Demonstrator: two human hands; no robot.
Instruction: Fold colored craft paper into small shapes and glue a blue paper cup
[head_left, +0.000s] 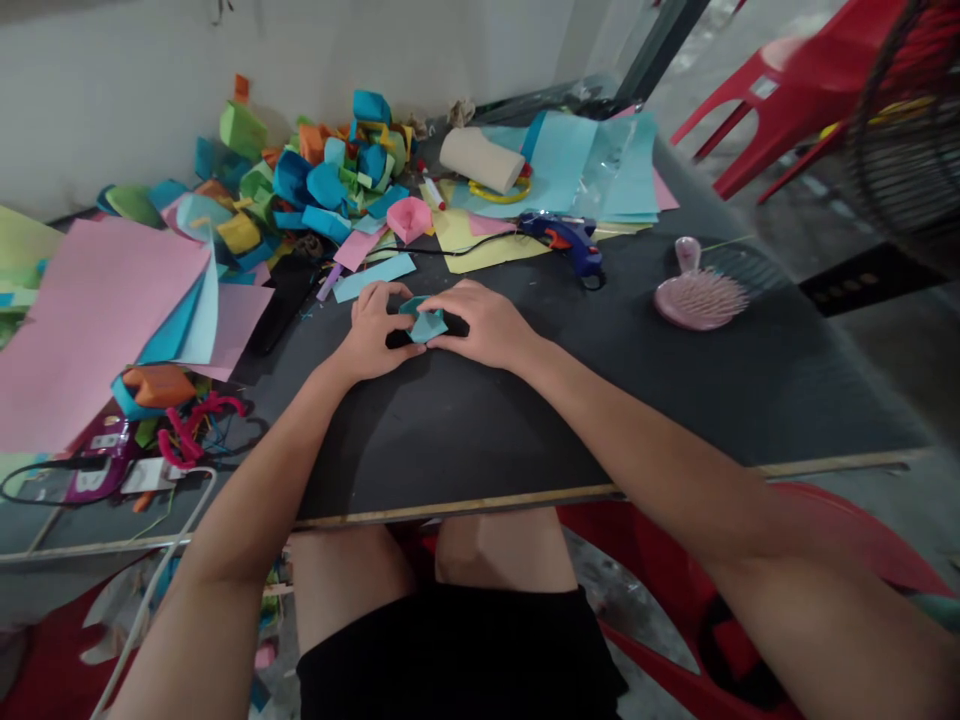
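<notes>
Between both hands, near the middle of the dark tabletop, is a small light-blue folded paper piece (429,325). My left hand (377,330) curls around its left side, thumb and fingers touching it. From the right, my right hand (480,322) pinches its edge between thumb and fingers. Part of the paper is hidden behind the fingers. Just beyond the hands lies a flat light-blue paper strip (375,277), and a pink folded paper piece (409,219) sits a little farther back.
A heap of colourful folded paper pieces (307,185) stands against the wall. Pink sheets (97,310) lie at left, a purple device (101,460) before them. A blue glue gun (566,238), a cardboard roll (481,160) and a pink hairbrush (699,298) are to the right. A fan (911,130) stands beyond.
</notes>
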